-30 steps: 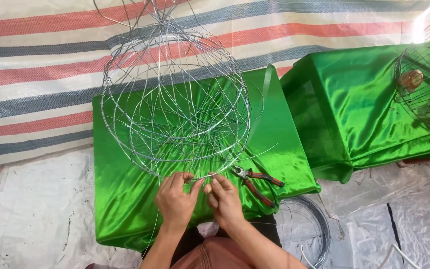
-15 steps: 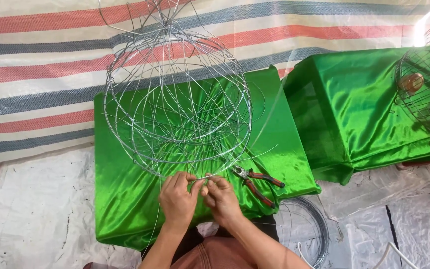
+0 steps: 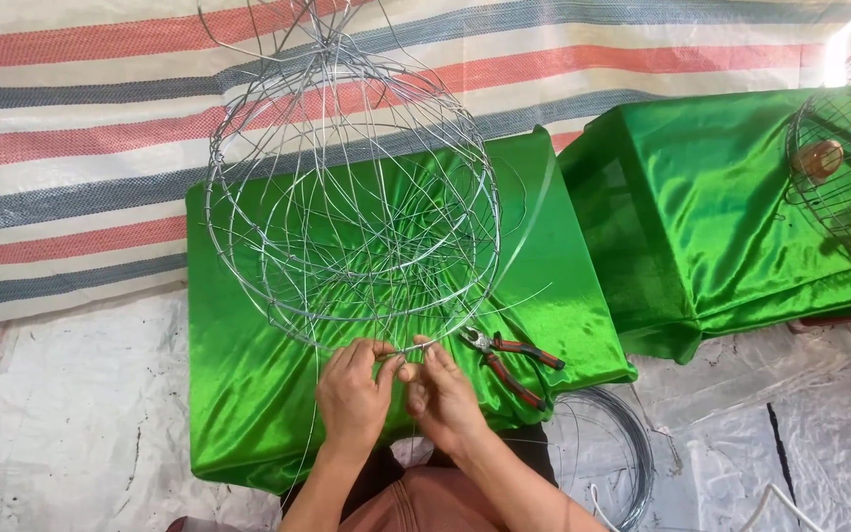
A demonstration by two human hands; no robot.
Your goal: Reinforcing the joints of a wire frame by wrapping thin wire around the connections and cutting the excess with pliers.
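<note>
- Your wire frame (image 3: 352, 197) stands on the surface (image 3: 248, 394), your hands at its near rim.
- Pliers (image 3: 509, 360) lie toward the surface's near right corner.
- A wire coil (image 3: 622, 443) lies on the floor beyond that corner.

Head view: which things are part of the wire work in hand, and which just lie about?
In hand:
left hand
right hand
round wire frame
green cloth-covered table

Lying about:
red-handled pliers
wire coil on the floor
second wire frame

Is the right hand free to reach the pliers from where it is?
Probably not at once: the right hand is pinching wire at the wire frame; once released, the pliers lie unobstructed beside it.
</note>
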